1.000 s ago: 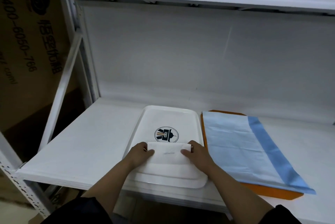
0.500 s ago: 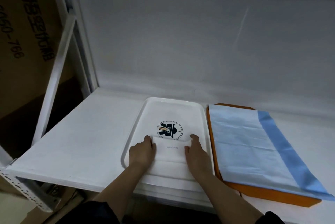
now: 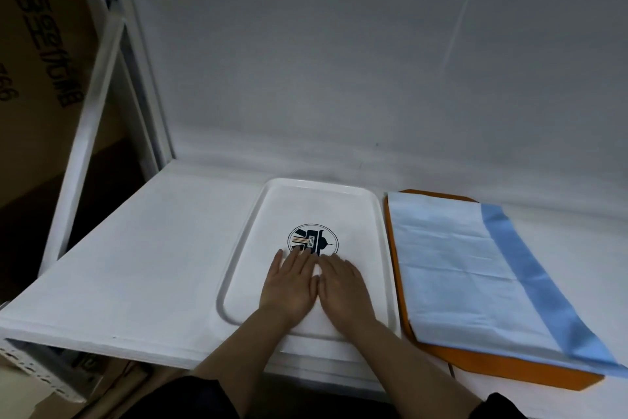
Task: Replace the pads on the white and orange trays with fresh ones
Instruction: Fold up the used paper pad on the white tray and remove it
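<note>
Orange tray (image 3: 489, 371) on the right already wears its blue pad (image 3: 475, 269), while on the white tray (image 3: 244, 269) both hands, left (image 3: 289, 286) and right (image 3: 343, 286), lie flat side by side on a folded white pad (image 3: 314, 325), not yet spread.

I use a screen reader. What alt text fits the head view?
Two hands, left hand and right hand, lie flat side by side in a white tray on a white shelf. Beside it, a blue pad covers an orange tray.
</note>
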A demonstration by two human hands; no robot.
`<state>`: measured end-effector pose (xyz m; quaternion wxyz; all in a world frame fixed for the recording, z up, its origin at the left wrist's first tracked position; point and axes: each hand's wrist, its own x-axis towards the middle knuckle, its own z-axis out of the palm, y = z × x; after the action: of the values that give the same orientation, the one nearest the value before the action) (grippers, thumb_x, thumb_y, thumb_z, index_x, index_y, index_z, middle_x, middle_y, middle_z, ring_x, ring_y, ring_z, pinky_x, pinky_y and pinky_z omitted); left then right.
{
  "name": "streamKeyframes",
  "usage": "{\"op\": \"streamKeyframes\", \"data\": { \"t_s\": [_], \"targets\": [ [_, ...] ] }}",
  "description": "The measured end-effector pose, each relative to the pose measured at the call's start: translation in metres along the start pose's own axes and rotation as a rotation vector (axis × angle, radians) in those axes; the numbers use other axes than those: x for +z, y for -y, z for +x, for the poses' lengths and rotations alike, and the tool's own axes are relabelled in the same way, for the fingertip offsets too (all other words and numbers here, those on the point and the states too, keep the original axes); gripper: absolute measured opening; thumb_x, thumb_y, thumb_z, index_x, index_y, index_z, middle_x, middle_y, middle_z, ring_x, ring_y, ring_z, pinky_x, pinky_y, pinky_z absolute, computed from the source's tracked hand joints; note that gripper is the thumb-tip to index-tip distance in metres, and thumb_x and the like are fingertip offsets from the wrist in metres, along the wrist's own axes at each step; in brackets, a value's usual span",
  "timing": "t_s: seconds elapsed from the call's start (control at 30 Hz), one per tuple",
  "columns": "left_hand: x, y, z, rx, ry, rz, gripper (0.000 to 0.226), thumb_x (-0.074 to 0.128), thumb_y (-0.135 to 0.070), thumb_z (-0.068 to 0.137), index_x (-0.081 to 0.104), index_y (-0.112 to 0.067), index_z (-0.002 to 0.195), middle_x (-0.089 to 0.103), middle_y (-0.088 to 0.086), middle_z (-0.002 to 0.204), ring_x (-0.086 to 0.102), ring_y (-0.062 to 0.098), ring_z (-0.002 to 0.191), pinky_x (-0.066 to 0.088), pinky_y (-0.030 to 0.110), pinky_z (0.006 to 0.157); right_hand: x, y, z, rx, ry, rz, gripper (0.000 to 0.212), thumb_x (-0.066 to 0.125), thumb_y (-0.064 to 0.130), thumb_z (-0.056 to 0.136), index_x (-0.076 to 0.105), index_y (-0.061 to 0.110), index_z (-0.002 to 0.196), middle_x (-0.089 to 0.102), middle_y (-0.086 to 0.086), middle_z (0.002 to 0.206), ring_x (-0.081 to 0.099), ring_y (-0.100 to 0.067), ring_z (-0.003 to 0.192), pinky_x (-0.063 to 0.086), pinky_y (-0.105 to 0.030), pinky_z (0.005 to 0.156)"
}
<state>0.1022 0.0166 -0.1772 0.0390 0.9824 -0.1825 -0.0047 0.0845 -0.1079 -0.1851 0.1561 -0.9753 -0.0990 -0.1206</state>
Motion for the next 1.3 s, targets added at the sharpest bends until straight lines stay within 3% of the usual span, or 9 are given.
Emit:
{"op": "streamKeyframes", "data": {
  "t_s": [0.17,0.37,0.6,0.67,0.77,0.9,1.0,1.17,1.3],
  "targets": [
    [0.004,0.010,0.002,-0.021,0.029,-0.062,0.064,-0.001,-0.052,0.094,0.004,-0.027,0.152,0.004,-0.006,0.160,-0.004,0.010,0.147,-0.012,0.036,0.117,0.000,-0.005,0.002,0.057,0.149,0.017,0.086,-0.009,0.049,0.074,0.023,0.022,0.150,0.022,0.003,0.157,0.009,-0.013,0.147,-0.001,-0.027,0.117],
    [0.011,0.022,-0.003,-0.069,-0.010,-0.103,0.101,-0.025,-0.069,0.063,0.002,-0.030,0.152,0.002,-0.006,0.160,-0.006,0.012,0.147,-0.012,0.035,0.116,0.003,-0.018,-0.004,0.141,0.224,-0.053,0.112,-0.027,0.079,0.062,0.010,0.023,0.152,0.005,0.005,0.160,-0.005,-0.013,0.147,-0.010,-0.032,0.115],
    [0.004,0.028,-0.015,-0.112,0.034,-0.081,0.099,-0.023,-0.059,0.061,-0.003,-0.027,0.152,-0.005,-0.005,0.160,-0.010,0.013,0.146,-0.012,0.036,0.117,-0.014,-0.022,-0.013,0.177,0.303,-0.116,0.132,-0.047,0.072,0.038,-0.001,0.023,0.152,-0.007,0.003,0.160,-0.010,-0.015,0.147,-0.010,-0.035,0.117],
    [0.002,0.031,-0.021,-0.101,0.036,-0.038,0.100,-0.025,-0.056,0.060,-0.003,-0.023,0.152,-0.008,-0.004,0.160,-0.012,0.013,0.146,-0.014,0.036,0.116,-0.020,-0.024,-0.017,0.160,0.327,-0.124,0.120,-0.041,0.066,0.052,0.005,0.018,0.153,-0.001,-0.001,0.160,-0.004,-0.017,0.148,-0.006,-0.034,0.117],
    [-0.005,0.033,-0.024,-0.056,0.036,0.027,0.098,-0.025,-0.048,0.062,-0.002,-0.017,0.152,-0.009,-0.002,0.160,-0.012,0.014,0.146,-0.013,0.035,0.116,-0.035,-0.021,-0.018,0.082,0.280,-0.214,0.088,-0.019,0.044,0.092,0.047,0.009,0.139,0.036,-0.007,0.149,0.038,-0.024,0.137,0.031,-0.035,0.111],
    [-0.024,0.019,-0.027,0.047,0.204,0.002,0.062,0.017,-0.043,0.097,0.001,-0.020,0.152,-0.006,0.002,0.160,-0.007,0.017,0.147,-0.005,0.034,0.118,-0.043,-0.021,-0.024,-0.006,0.433,-0.169,0.085,-0.011,0.051,0.078,0.013,0.018,0.152,0.007,-0.002,0.160,0.008,-0.017,0.147,0.017,-0.032,0.116],
    [-0.029,0.013,-0.029,0.062,0.305,-0.013,0.075,0.035,-0.050,0.093,-0.003,-0.023,0.152,-0.009,0.005,0.160,-0.010,0.021,0.147,-0.003,0.039,0.119,-0.056,-0.018,-0.023,-0.041,0.530,-0.212,0.069,0.028,0.055,0.097,0.005,0.021,0.153,0.001,-0.002,0.161,0.003,-0.018,0.147,0.017,-0.037,0.116],
    [-0.028,0.007,-0.028,0.082,0.190,0.113,0.080,0.044,-0.052,0.089,0.008,-0.017,0.151,0.019,0.010,0.153,0.017,0.027,0.141,0.014,0.041,0.116,-0.064,-0.018,-0.020,-0.125,0.580,-0.308,0.068,0.039,0.045,0.098,0.009,0.019,0.152,0.011,-0.008,0.159,0.017,-0.024,0.144,0.026,-0.039,0.112],
    [-0.030,0.003,-0.029,0.078,0.155,0.139,0.064,0.046,-0.044,0.091,0.029,-0.011,0.143,0.037,0.011,0.139,0.041,0.028,0.126,0.032,0.036,0.104,-0.065,-0.013,-0.022,-0.170,0.538,-0.345,0.054,0.041,0.033,0.098,0.025,0.014,0.147,0.040,-0.015,0.142,0.044,-0.031,0.125,0.040,-0.040,0.095]
  ]
}}
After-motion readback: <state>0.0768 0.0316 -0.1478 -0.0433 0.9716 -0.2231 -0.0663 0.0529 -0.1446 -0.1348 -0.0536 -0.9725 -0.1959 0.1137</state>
